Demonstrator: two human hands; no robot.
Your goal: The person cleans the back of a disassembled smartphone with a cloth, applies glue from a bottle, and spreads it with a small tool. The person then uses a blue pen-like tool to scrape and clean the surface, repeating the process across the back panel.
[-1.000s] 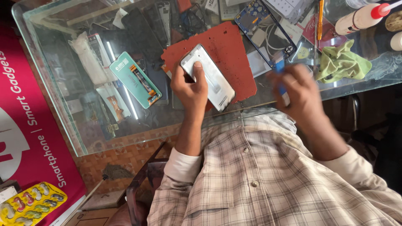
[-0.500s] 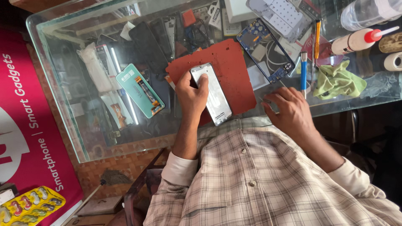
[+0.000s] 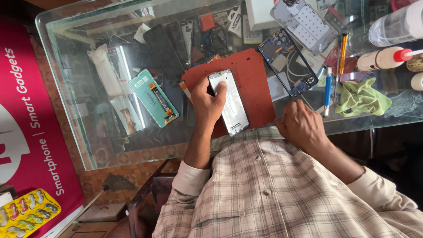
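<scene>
My left hand (image 3: 209,99) presses down on a silver phone frame (image 3: 231,105), fingers curled over its left edge and thumb laid across its upper face. The frame lies flat on a red work mat (image 3: 251,75) on the glass desk (image 3: 79,75), near the edge closest to me. My right hand (image 3: 302,125) is a loose fist resting at the desk edge, just right of the mat; it holds nothing that I can see.

Judgement on handling: the frame looks thin, light and stiff, with a smooth metal face likely to slip on bare glass; the mat should keep it steady. It may bend if levered, so it is best held by the long edges, not the middle.

Packages and signs: a teal rectangular parts packet (image 3: 154,98) lies left of the mat. A white box (image 3: 260,13) sits at the far edge. A magenta banner with white lettering (image 3: 31,132) hangs left of the desk, and a yellow blister pack (image 3: 26,212) lies below it. A white bottle with a red nozzle (image 3: 381,58) lies at the right, above a green cloth (image 3: 361,97).
</scene>
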